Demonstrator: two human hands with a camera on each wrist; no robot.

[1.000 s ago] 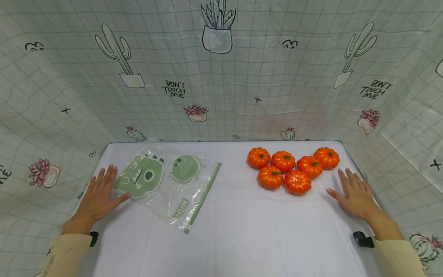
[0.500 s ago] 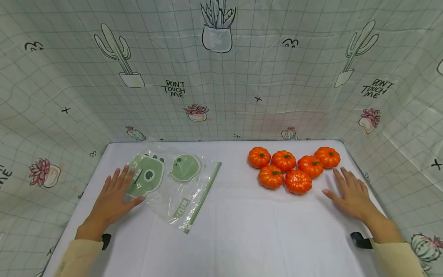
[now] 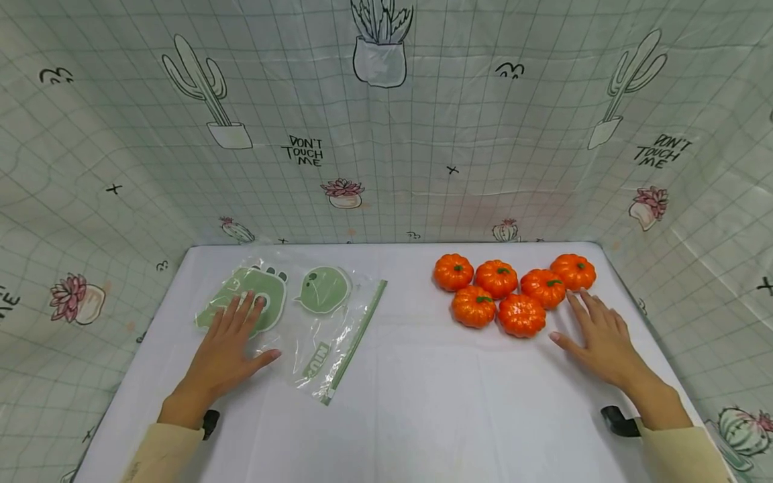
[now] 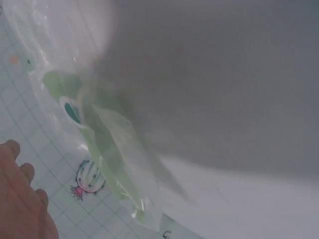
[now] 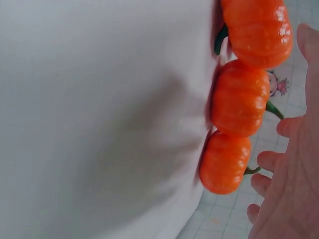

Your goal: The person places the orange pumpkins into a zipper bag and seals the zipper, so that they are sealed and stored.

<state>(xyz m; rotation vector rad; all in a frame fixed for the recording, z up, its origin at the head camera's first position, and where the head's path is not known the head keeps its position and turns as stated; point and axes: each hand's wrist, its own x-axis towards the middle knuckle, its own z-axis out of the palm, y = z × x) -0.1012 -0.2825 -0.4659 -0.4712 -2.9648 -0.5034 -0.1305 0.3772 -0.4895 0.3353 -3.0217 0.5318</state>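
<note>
A clear zip bag [image 3: 309,332] with a green slider strip and a green cartoon print lies flat at the left of the table. Over its left part, fingers spread and holding nothing, is my left hand [image 3: 223,359]; whether it touches the plastic I cannot tell. Several small orange pumpkins [image 3: 474,307] with green stems sit in a cluster at the right. My right hand [image 3: 604,345], its fingers extended, is just right of the cluster, fingertips near the rightmost pumpkins. In the right wrist view three pumpkins [image 5: 239,99] stand beside the fingers, apart from the palm.
The white table [image 3: 423,416] has a back edge against a grid-patterned cloth [image 3: 398,147] printed with cacti, which also hangs at both sides. A dark wrist camera [image 3: 619,421] sticks out from the right sleeve.
My left hand has moved right and inward over the bag. My right hand has shifted slightly left toward the pumpkins. The bag and the pumpkins have stayed in place.
</note>
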